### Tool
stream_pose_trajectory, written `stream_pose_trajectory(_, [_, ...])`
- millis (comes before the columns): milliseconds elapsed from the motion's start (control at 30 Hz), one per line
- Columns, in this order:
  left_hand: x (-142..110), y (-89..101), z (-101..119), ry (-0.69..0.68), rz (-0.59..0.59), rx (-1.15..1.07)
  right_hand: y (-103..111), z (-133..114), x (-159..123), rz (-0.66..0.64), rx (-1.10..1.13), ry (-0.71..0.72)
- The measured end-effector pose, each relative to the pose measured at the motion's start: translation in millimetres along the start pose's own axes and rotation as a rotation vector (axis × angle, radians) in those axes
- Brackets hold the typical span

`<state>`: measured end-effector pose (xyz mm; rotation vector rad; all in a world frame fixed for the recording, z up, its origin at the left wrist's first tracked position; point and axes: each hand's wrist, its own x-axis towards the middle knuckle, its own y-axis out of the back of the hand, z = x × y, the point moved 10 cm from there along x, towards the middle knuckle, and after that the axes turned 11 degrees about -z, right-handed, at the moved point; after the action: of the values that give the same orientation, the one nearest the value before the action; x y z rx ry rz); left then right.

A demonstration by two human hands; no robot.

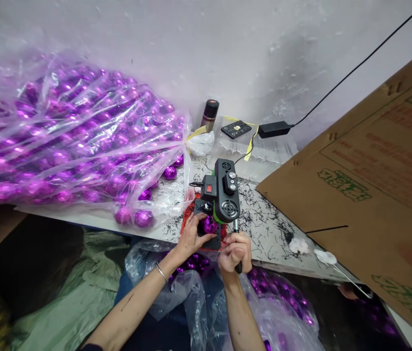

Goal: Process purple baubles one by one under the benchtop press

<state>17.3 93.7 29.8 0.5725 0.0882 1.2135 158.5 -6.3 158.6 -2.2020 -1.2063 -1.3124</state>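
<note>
A small black press machine (226, 183) with a red switch and round vents stands on a red mat (188, 214) at the table's front edge. Under its head, my left hand (192, 233) is curled around a shiny purple mirror ball (210, 224), holding it between thumb and fingers against the machine's dark base. My right hand (235, 251) is wrapped round the lever handle (236, 225) at the machine's right side. The ball's underside and part of the base are hidden by my left hand.
A big clear bag of purple balls (81, 141) fills the left, with loose balls (144, 218) by it. Behind are a spray can (210, 114), a dark keypad-like device (235, 129) and a power adapter (274, 129). A cardboard box (337, 195) leans at right; black scraps litter the table (271, 243).
</note>
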Motion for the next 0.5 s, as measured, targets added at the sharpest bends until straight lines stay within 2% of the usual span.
stream_pose_trajectory(167, [5,-2.2,0,-0.001,-0.007,-0.001,-1,-2,2,-0.026,-0.005,0.024])
stream_pose_trajectory(300, [2,-5.5,3,-0.029,-0.019,0.02,9,-16,32,-0.017,0.024,-0.021])
stream_pose_trajectory(400, [-25,-7.8,13,-0.143,-0.036,0.07,11,-21,52,-0.088,0.029,-0.113])
stream_pose_trajectory(500, [-62,-5.1,28,-0.281,-0.099,0.162,10,-25,53,-0.157,0.011,-0.091])
